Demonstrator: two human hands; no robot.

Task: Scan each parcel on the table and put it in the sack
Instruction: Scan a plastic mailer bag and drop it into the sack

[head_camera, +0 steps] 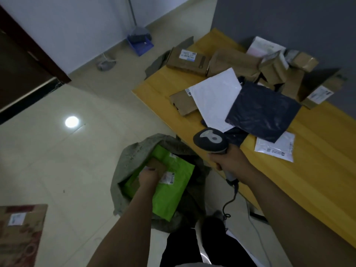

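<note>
Head view: the left hand (148, 177) reaches down into the grey sack (131, 151). Its fingers curl on the near edge of a small brown parcel (157, 166), which lies on green mailing bags (169, 195) inside. The parcel looks like light, stiff cardboard, easy to pinch by an edge.

The right hand (229, 160) is wrapped round the handle of the scanner (211, 139), and the cable (231, 201) hangs below the wrist. Beyond this hand, on the desk (317, 170), a dark bag (264, 110) overlaps a white bag (215, 97). Both are probably soft, slick and floppy, best taken by a free corner. A small white envelope (275, 147) sits just right of the scanner, label up. Brown boxes (186, 58) are piled farther off. The overlapping bags and the dangling cable could snag a pick-up.
</note>
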